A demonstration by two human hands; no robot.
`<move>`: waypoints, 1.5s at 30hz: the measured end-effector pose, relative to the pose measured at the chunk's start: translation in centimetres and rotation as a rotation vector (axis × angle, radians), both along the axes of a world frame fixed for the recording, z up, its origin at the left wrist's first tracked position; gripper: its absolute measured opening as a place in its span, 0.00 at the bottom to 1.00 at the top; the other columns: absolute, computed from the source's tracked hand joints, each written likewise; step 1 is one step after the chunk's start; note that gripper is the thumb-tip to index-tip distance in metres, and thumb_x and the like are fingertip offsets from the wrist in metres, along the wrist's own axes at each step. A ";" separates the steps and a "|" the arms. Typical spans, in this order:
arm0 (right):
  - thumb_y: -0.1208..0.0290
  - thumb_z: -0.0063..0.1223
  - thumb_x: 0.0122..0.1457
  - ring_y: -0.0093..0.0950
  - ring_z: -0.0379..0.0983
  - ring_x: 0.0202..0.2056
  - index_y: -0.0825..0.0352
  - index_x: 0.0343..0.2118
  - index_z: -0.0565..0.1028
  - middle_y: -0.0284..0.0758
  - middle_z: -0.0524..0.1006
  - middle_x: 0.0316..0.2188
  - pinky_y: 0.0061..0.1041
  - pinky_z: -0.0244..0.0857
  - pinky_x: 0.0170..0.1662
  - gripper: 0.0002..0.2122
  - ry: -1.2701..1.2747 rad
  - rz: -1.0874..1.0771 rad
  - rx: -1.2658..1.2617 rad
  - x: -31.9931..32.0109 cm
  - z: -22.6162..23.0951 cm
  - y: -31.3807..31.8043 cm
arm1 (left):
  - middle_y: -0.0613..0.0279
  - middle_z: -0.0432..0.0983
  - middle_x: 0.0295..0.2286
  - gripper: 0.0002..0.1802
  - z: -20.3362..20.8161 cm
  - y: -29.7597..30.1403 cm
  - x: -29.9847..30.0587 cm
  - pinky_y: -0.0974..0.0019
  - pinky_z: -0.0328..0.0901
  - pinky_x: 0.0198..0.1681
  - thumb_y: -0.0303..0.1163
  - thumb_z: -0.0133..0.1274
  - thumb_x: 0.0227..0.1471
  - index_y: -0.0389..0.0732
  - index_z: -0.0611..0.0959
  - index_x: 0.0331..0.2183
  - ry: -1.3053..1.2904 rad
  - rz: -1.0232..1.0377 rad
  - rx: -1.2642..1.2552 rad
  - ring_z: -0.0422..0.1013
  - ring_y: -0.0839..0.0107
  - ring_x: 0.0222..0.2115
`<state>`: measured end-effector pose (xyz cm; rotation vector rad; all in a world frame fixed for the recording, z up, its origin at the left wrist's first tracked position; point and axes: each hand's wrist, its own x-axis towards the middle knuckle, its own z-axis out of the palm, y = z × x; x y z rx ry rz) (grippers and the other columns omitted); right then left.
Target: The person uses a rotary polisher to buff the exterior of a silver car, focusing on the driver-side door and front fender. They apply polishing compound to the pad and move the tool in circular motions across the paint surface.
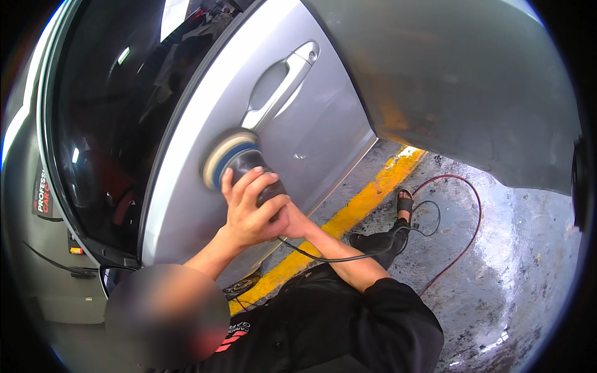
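My two hands hold a black polisher (247, 163) against a silver car door (186, 186). Its round pad (216, 160), cream with a blue backing ring, rests on the panel just below the door handle (280, 96); its edge is blurred. My left hand (252, 202) has its fingers curled over the tool's body. Partly hidden behind it, my right hand (287, 222) is closed at the tool's rear end. A black cord (336, 257) runs from the polisher across my right forearm. A small pale mark (300, 156) shows on the door.
Dark window glass (106, 137) and a side mirror (111, 280) lie to the left. Another grey body panel (460, 93) fills the upper right. On the floor are a yellow stripe (348, 219), a red hose (479, 214) looping beside my sandalled foot (404, 202), and coiled cable (241, 287).
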<state>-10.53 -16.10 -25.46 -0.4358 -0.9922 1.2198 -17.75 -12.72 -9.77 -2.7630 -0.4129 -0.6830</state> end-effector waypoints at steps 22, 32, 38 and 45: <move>0.72 0.77 0.47 0.33 0.68 0.63 0.70 0.69 0.61 0.40 0.69 0.64 0.36 0.66 0.65 0.46 -0.114 -0.168 -0.367 17.6 5.3 -2.8 | 0.61 0.77 0.47 0.11 2.9 4.3 16.5 0.34 0.50 0.67 0.33 0.66 0.37 0.50 0.87 0.29 -0.421 -0.085 -0.450 0.70 0.53 0.55; 0.66 0.78 0.47 0.33 0.67 0.64 0.73 0.70 0.59 0.41 0.68 0.64 0.35 0.64 0.67 0.49 -0.229 0.011 -0.434 24.5 8.0 -2.5 | 0.59 0.76 0.48 0.11 3.7 4.6 20.6 0.34 0.50 0.66 0.33 0.67 0.37 0.49 0.87 0.29 -0.607 0.056 -0.519 0.69 0.53 0.55; 0.69 0.75 0.48 0.35 0.61 0.68 0.70 0.72 0.56 0.42 0.62 0.68 0.37 0.62 0.68 0.49 -0.327 0.060 -0.332 24.0 7.3 -2.9 | 0.60 0.78 0.48 0.12 3.4 2.0 19.0 0.37 0.51 0.64 0.34 0.69 0.36 0.50 0.86 0.29 -0.624 0.168 -0.494 0.70 0.52 0.55; 0.65 0.79 0.45 0.35 0.71 0.62 0.70 0.69 0.63 0.39 0.72 0.63 0.36 0.67 0.66 0.48 -0.258 0.003 -0.574 28.6 6.9 -3.1 | 0.59 0.75 0.48 0.11 2.5 5.1 24.1 0.36 0.53 0.64 0.35 0.68 0.39 0.49 0.85 0.30 -0.679 0.070 -0.559 0.69 0.53 0.56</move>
